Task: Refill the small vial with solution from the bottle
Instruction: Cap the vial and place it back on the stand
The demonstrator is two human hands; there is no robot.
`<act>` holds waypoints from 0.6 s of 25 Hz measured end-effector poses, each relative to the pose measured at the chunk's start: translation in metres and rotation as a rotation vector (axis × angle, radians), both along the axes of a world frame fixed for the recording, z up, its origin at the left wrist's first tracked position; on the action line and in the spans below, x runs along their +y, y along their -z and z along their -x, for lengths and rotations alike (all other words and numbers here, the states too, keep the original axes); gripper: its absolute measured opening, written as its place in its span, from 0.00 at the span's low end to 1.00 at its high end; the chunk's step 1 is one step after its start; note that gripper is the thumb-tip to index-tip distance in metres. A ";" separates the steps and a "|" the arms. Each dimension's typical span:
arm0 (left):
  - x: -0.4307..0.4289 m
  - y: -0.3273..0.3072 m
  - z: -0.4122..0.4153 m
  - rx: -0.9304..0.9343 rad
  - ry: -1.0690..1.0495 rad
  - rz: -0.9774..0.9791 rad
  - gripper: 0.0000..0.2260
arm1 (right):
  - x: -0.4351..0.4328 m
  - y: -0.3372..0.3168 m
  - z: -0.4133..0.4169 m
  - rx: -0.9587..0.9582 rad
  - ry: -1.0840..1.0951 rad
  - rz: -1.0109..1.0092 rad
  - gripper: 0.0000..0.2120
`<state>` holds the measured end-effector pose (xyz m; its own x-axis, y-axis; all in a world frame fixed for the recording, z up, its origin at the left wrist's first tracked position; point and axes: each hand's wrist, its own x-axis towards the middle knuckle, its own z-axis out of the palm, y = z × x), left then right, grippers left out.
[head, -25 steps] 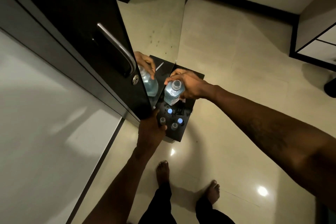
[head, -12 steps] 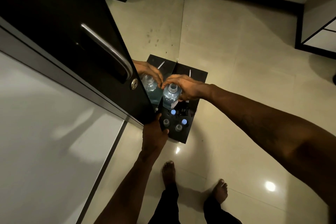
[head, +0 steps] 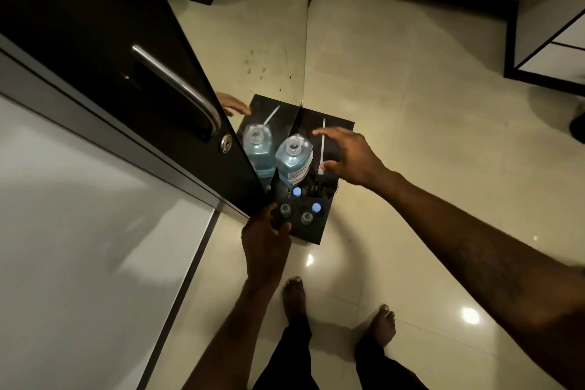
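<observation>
Head view: right hand (head: 351, 157) off bottle (head: 293, 163) since 0.5 s ago, fingers spread, holding nothing, just beside it. Bottle upright, uncapped, on black stand (head: 311, 231) at left edge by mirror. Left hand (head: 264, 239) grips stand's near-left corner. Open vials (head: 285, 209) near front edge, blue-capped ones (head: 297, 191) behind.

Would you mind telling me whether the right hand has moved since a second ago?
Yes. The right hand has let go of the bottle and moved right of it, fingers spread, over the black stand.
</observation>
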<state>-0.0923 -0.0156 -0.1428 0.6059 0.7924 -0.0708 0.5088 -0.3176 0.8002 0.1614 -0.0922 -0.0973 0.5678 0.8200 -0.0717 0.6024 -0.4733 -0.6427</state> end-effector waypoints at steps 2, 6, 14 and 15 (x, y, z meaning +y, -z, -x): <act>-0.025 0.004 0.007 0.029 -0.057 0.090 0.18 | -0.026 0.015 0.023 0.000 0.090 0.000 0.19; -0.066 0.031 0.001 0.045 -0.102 0.191 0.24 | -0.055 0.058 0.067 0.107 -0.099 0.259 0.19; -0.069 0.065 -0.044 0.009 -0.163 0.076 0.13 | -0.029 0.088 0.060 -0.011 -0.349 0.345 0.20; -0.067 0.069 -0.048 0.040 -0.150 0.045 0.12 | -0.027 0.093 0.060 -0.037 -0.374 0.341 0.20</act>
